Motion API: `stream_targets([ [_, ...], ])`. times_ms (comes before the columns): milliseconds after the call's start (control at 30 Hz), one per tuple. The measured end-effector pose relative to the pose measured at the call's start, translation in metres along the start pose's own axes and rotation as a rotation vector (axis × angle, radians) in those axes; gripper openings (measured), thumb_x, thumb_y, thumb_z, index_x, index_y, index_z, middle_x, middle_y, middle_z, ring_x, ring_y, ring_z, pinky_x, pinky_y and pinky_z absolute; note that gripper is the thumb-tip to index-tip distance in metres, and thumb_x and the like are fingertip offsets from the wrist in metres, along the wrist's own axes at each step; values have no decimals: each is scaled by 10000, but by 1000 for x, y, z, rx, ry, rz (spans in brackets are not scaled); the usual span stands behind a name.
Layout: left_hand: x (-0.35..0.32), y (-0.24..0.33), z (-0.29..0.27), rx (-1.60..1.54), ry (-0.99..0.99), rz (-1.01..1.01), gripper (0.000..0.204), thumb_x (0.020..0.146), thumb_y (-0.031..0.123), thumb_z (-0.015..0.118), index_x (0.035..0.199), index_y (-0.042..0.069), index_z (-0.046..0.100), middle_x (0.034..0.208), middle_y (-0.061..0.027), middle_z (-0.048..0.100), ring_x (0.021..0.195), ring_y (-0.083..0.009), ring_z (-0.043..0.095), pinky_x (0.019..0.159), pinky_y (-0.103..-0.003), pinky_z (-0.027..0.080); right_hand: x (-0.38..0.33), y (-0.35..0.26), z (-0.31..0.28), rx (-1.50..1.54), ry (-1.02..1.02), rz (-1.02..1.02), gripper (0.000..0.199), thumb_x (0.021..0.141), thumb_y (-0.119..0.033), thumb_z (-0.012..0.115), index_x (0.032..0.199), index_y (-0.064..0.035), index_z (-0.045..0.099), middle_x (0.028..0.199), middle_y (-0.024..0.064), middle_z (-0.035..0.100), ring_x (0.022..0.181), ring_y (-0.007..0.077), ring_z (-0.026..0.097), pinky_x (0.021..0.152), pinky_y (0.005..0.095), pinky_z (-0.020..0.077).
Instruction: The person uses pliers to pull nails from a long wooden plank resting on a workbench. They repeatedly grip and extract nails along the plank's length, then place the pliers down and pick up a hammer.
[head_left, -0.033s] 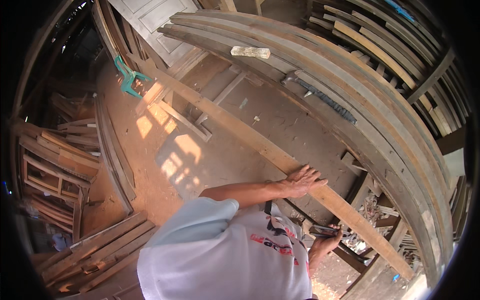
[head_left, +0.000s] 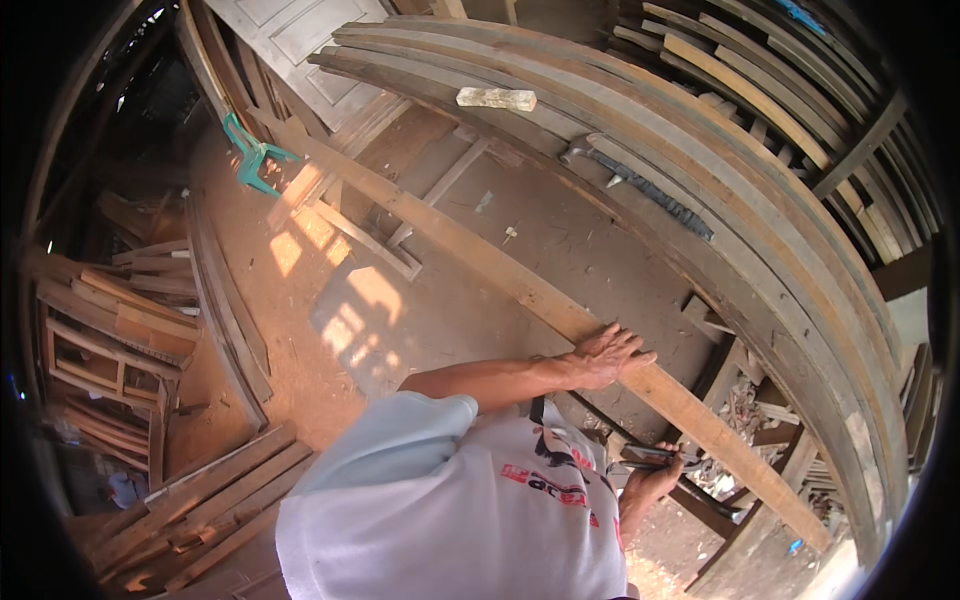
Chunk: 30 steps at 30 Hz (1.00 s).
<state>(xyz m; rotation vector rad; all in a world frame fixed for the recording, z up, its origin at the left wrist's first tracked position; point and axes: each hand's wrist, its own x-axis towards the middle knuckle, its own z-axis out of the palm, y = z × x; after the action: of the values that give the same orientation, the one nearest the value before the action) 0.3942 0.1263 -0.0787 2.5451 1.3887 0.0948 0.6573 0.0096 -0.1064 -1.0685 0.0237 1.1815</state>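
Observation:
A long brown wooden plank (head_left: 490,268) runs diagonally from the far left to the near right. My left hand (head_left: 608,358) rests on its upper face, fingers stretched across to the far edge. Lower down, beside the plank's near side, my right hand (head_left: 655,482) is closed around a dark metal tool (head_left: 640,456). The tool's kind is unclear, since the fingers cover part of it. A long dark bar (head_left: 597,412) passes close by and runs under the plank. A dark-handled hammer (head_left: 650,195) lies on the stacked boards beyond.
Long stacked boards (head_left: 760,225) curve along the right, with a pale wood block (head_left: 496,98) on top. A green plastic chair (head_left: 255,158) stands at the far left. Loose timber (head_left: 215,510) lies near left; wooden frames (head_left: 105,365) lean farther left. Shavings (head_left: 728,455) lie below the plank.
The whole view has shifted slightly. My left hand stays on the plank and my right hand keeps its hold on the metal tool.

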Motion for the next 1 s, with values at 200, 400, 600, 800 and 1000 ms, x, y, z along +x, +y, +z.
stream_targets([
  [200, 0, -15, -44, -91, -108, 13, 797, 818, 135, 847, 1531, 123, 491, 1320, -150, 614, 1286, -328, 569, 1061, -483, 421, -24, -5, -26, 30, -35, 184, 339, 1044, -108, 610, 1340, 56, 587, 1163, 156, 730, 943, 204, 730, 841, 296, 619],
  [400, -54, -86, -55, 84, -65, -51, 1016, 664, 149, 967, 1538, 170, 450, 1343, -137, 596, 1292, -358, 562, 1092, -530, 405, -78, 3, -29, -163, 42, 183, 403, 1054, -81, 498, 1444, 17, 518, 1252, 165, 725, 1007, 234, 731, 905, 342, 595],
  [600, -38, -53, -96, 106, -145, 3, 1104, 688, 189, 957, 1621, 161, 368, 1479, -156, 521, 1415, -383, 463, 1193, -558, 323, -72, -45, -55, -225, 2, 58, 524, 1045, -90, 476, 1565, -30, 438, 1237, 159, 727, 1025, 244, 740, 913, 382, 599],
  [800, 11, 25, -38, -12, 17, 129, 1101, 710, 223, 964, 1634, 183, 368, 1483, -152, 501, 1406, -377, 471, 1190, -556, 332, -48, -113, -80, -531, -105, 37, 536, 1043, -103, 455, 1572, -23, 438, 1248, 161, 718, 1093, 272, 747, 967, 399, 594],
  [1000, 13, 35, -10, 135, 166, 28, 1020, 705, 207, 967, 1583, 192, 447, 1343, -149, 557, 1297, -376, 547, 1117, -547, 381, -15, -139, -116, -778, -259, 65, 559, 1051, -145, 458, 1599, -42, 424, 1324, 174, 708, 1159, 294, 734, 1026, 421, 582],
])
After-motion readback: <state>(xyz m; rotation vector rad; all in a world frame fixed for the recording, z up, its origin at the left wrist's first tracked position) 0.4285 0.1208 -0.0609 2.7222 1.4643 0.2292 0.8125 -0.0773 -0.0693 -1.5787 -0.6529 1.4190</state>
